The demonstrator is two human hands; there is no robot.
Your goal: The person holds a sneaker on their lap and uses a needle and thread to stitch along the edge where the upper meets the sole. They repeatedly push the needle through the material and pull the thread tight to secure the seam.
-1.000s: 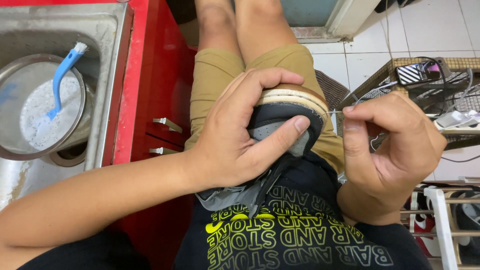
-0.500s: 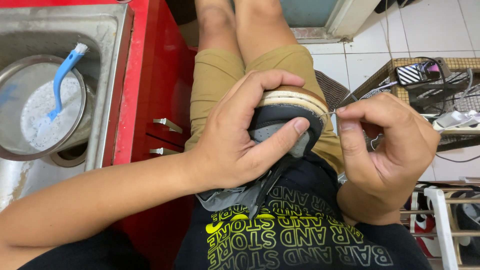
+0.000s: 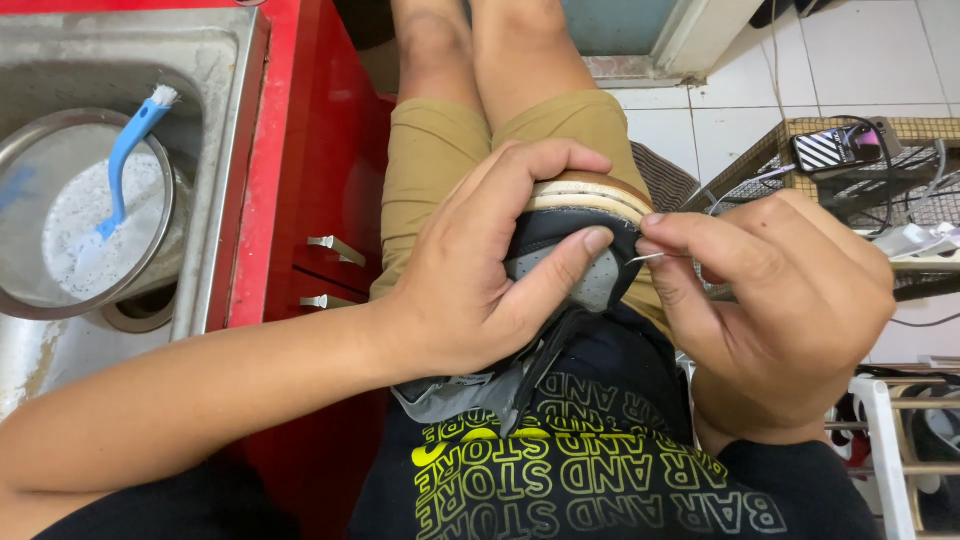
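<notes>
The left hand (image 3: 470, 270) wraps around a dark shoe (image 3: 575, 235) held on the person's lap, fingers curled over its tan layered sole and the thumb pressed flat on the grey and dark upper, so the hand is closed firmly on the shoe. The right hand (image 3: 780, 300) sits just beside the shoe's edge, its thumb and forefinger pinched together on a thin metal needle (image 3: 650, 257) whose tip meets the shoe near the left thumb; the other fingers curl loosely inward. The shoe rests above khaki shorts (image 3: 440, 160) and a black shirt with yellow lettering (image 3: 600, 480). To the left, a red cabinet (image 3: 310, 200) borders a steel sink (image 3: 215, 150) holding a round metal bowl (image 3: 20, 160) with a blue brush (image 3: 125, 160) leaning in it. At right, a wire rack (image 3: 880, 170) stands on white floor tiles (image 3: 720, 110).
</notes>
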